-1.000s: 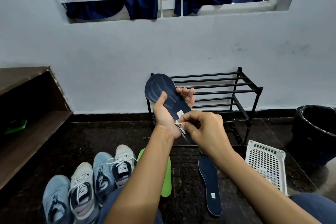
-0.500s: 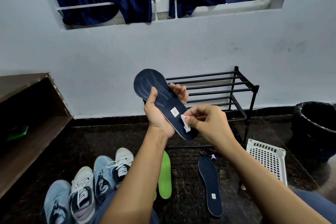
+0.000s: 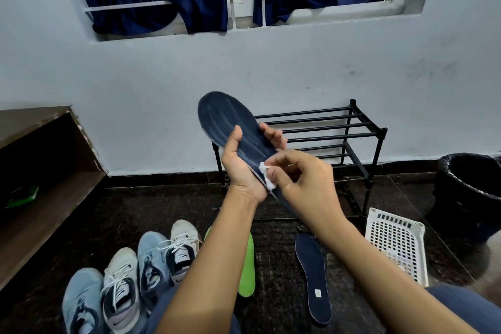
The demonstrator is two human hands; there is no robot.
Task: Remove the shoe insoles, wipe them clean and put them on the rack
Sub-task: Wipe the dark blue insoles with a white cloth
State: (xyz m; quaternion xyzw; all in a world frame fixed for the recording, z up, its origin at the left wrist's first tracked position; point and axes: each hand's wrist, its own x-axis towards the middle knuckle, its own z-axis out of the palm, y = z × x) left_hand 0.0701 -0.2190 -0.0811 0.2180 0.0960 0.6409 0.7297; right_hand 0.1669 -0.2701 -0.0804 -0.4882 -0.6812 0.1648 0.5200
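You are in the wiping step: your left hand (image 3: 244, 171) grips the dark blue foam insole (image 3: 227, 122) in front of the black metal rack (image 3: 360, 133), your right hand (image 3: 306, 184) pinches a small white wipe (image 3: 267, 175) against it, and the next move likely calls for laying it on that rack.

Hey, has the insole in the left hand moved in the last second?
Yes. The held insole has drifted left and slightly up against the black rack; its toe now clears the top rail.

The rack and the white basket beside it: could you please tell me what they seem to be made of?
The rack looks like black-coated metal tubing: thin, straight bars with a faint sheen; plastic is possible. The basket looks like matte white moulded plastic: an even grid of holes and rounded corners.
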